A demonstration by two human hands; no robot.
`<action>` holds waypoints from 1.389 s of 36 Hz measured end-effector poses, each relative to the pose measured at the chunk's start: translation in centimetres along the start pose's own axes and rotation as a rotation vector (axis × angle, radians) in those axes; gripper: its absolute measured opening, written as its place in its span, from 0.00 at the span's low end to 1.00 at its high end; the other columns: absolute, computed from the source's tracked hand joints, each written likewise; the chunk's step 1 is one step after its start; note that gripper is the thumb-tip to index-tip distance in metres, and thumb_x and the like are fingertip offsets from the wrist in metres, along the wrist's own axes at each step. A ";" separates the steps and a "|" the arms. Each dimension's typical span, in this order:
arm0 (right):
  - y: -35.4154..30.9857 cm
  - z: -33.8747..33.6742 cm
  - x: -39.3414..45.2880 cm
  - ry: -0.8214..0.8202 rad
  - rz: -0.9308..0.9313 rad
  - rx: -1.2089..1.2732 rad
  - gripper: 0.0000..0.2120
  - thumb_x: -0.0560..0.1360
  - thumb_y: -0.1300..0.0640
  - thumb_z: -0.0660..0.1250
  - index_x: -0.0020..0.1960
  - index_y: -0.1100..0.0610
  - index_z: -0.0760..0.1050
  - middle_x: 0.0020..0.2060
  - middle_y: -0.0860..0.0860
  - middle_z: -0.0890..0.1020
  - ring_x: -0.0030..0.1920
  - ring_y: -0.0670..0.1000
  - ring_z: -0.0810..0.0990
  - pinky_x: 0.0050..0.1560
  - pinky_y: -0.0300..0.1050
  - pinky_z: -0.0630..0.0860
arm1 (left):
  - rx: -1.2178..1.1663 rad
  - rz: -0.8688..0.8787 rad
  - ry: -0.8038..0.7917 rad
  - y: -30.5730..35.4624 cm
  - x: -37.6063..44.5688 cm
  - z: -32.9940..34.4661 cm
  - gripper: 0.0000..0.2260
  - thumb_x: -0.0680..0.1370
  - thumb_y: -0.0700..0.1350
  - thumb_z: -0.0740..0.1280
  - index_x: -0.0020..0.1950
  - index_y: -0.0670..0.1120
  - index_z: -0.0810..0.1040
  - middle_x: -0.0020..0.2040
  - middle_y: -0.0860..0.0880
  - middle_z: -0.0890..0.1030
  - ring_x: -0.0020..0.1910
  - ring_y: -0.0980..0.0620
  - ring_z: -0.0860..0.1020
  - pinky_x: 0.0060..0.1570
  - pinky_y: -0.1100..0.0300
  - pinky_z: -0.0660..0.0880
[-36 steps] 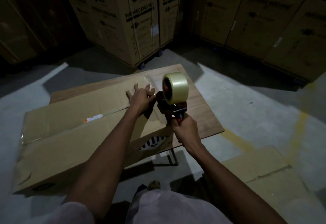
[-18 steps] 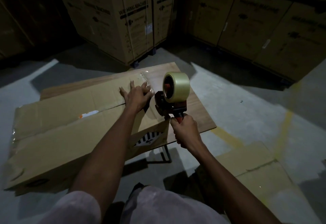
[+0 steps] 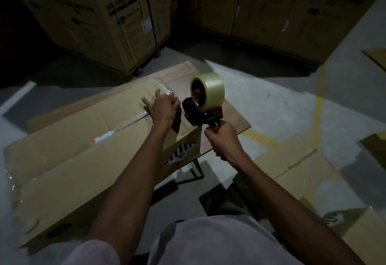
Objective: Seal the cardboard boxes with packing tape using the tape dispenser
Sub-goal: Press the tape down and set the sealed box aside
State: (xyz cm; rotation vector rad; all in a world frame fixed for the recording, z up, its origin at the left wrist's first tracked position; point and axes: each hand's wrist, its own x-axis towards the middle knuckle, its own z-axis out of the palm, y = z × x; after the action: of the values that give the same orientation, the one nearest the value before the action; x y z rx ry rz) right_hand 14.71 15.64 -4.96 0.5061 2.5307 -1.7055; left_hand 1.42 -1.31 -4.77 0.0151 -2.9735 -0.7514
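One tape dispenser (image 3: 203,106), one cardboard box (image 3: 73,150), two hands.

Matt brown cardboard box (image 3: 69,160); glossy clear tape roll (image 3: 210,90); wood-grain table (image 3: 234,118); rough concrete floor (image 3: 282,106).

Wooden table (image 3: 236,118), stacked cartons (image 3: 100,20) behind

left hand (image 3: 164,108) flat on cardboard box (image 3: 69,160) | right hand (image 3: 222,139) grips tape dispenser (image 3: 203,103)
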 end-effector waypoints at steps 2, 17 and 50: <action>-0.2 0.1 -0.2 0.023 -0.001 -0.004 0.10 0.68 0.46 0.66 0.37 0.51 0.69 0.20 0.46 0.71 0.19 0.48 0.68 0.21 0.38 0.66 | -0.050 -0.032 -0.010 0.1 -0.3 0.2 0.14 0.83 0.52 0.65 0.65 0.50 0.83 0.69 0.45 0.79 0.79 0.48 0.61 0.75 0.35 0.37; -0.4 -0.7 0.4 -0.004 -0.003 -0.096 0.10 0.74 0.54 0.66 0.46 0.62 0.75 0.28 0.54 0.74 0.19 0.49 0.70 0.20 0.38 0.67 | -0.024 -0.169 0.018 0.9 -1.6 -0.7 0.14 0.82 0.58 0.65 0.55 0.52 0.86 0.66 0.42 0.79 0.69 0.46 0.74 0.75 0.35 0.43; 1.6 -3.1 0.1 -0.100 0.069 -0.029 0.07 0.77 0.54 0.67 0.44 0.57 0.73 0.26 0.53 0.73 0.21 0.52 0.70 0.22 0.41 0.67 | -0.047 -0.127 0.084 0.7 -3.3 2.4 0.16 0.82 0.58 0.64 0.66 0.54 0.82 0.70 0.44 0.77 0.75 0.48 0.69 0.76 0.35 0.40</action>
State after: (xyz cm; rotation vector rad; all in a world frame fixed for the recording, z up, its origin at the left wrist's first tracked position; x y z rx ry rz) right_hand 15.53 18.98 -5.16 0.4879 2.4361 -1.6256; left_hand 4.49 0.56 -6.80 0.2285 -2.8962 -0.8124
